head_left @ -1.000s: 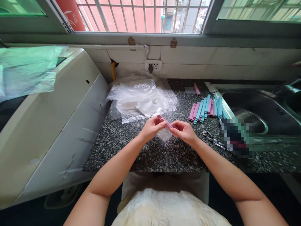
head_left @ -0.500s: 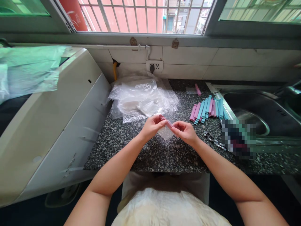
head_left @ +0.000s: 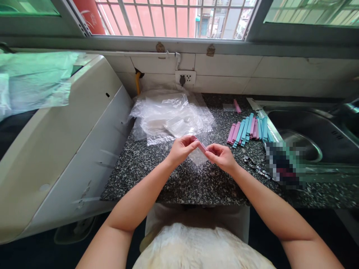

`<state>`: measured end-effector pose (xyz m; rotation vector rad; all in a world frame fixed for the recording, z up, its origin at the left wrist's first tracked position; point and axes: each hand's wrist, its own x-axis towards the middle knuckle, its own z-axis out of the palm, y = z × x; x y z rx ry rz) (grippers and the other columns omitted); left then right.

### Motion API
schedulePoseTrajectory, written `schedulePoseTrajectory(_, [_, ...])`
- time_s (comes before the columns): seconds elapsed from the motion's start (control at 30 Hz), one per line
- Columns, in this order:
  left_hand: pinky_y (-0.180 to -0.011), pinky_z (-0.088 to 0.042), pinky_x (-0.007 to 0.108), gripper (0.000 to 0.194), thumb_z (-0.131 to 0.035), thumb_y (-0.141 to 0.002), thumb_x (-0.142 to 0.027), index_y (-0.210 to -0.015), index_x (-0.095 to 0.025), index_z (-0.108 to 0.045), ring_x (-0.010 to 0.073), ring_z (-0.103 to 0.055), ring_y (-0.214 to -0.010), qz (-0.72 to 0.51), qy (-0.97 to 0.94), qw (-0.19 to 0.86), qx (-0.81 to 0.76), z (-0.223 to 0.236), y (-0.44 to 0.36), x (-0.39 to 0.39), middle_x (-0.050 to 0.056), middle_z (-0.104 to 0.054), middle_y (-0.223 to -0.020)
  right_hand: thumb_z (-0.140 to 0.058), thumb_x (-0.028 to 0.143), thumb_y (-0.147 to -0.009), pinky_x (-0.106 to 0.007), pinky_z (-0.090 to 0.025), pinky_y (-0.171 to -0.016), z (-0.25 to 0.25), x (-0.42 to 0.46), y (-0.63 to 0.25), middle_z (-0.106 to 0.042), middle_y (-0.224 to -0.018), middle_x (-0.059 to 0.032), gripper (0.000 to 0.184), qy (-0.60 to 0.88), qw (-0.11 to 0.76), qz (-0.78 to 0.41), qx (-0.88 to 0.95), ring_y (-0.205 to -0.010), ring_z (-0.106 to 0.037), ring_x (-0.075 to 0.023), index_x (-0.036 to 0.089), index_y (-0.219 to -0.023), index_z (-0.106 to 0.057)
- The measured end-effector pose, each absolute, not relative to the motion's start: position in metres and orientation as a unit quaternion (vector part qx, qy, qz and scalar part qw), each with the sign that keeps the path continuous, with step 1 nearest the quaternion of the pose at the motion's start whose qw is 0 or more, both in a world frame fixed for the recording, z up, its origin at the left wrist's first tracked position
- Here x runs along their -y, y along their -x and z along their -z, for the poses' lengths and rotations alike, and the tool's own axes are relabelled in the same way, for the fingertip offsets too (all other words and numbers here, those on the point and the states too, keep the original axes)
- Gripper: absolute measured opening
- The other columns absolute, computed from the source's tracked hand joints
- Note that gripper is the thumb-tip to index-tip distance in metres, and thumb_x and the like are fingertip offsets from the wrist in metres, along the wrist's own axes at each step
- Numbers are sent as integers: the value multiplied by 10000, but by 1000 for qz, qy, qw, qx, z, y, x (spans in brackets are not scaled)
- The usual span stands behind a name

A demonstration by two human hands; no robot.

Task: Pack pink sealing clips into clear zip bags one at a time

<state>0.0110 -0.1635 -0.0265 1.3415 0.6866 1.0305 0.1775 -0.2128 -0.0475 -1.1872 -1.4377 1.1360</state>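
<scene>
A pink bag sealing clip (head_left: 202, 147) is pinched at one end by my left hand (head_left: 181, 149) and at the other by my right hand (head_left: 221, 155). Both hands are closed on it, over the middle of the speckled counter. Beneath the clip hangs or lies a small clear plastic bag (head_left: 198, 157); whether the clip grips it, I cannot tell. To the right lies a row of pink and blue sealing clips (head_left: 246, 129). Farther back, another pink clip (head_left: 237, 106) rests at the edge of a small clear bag (head_left: 228, 107).
A heap of clear plastic bags (head_left: 174, 116) covers the counter's back left. On the right is a steel sink (head_left: 297, 116), with a silvery chain (head_left: 256, 168) and a blurred-out item (head_left: 284, 166) before it. A large pale appliance (head_left: 70, 138) stands left. Behind, the wall holds a socket (head_left: 185, 77).
The view has shifted very slightly. Both hands keep their pinch on the pink sealing clip, with almost no visible movement.
</scene>
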Motion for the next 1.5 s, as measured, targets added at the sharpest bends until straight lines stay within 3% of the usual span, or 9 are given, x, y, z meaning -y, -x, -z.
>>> schedulePoseTrajectory(1.5, [-513,-346,210,228,-681,-653,-351,-603,-156,-575,57,-395,-511,-442,-583,607,-310,28,-10,162,-41,-490,-546,-619,422,-733,-226,-325,-436,43,213,-176,-464,-531,46,259,469,444,-484,590,-450,-413,-73,173,-703,-554])
